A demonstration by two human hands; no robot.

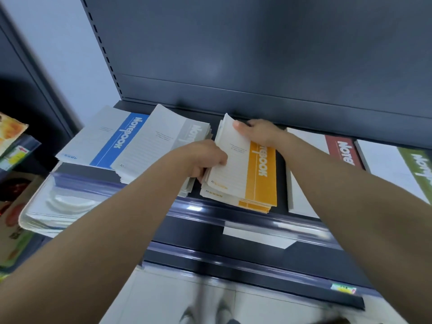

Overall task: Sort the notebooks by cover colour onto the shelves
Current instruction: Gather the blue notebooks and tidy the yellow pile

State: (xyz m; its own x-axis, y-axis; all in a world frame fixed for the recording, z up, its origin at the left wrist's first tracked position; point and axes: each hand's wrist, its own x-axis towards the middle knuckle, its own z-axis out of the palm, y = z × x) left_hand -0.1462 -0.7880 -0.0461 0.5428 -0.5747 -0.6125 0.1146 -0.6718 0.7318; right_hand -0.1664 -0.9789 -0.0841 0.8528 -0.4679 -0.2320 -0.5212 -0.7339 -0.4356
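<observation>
On the dark shelf (281, 188) in front of me, the orange notebooks (259, 183) lie in a stack between the grey notebooks (159, 146) on the left and the red notebook (343, 150) on the right. My left hand (205, 160) grips the left edge of the top orange copies, fingers curled round it. My right hand (257, 133) holds their far edge with the thumb on the cover, and that far end is tilted up off the stack. A blue notebook (117, 141) sits furthest left, partly overlapped by the grey pile, and a green notebook (416, 169) lies just beside the red one at the right edge of view.
</observation>
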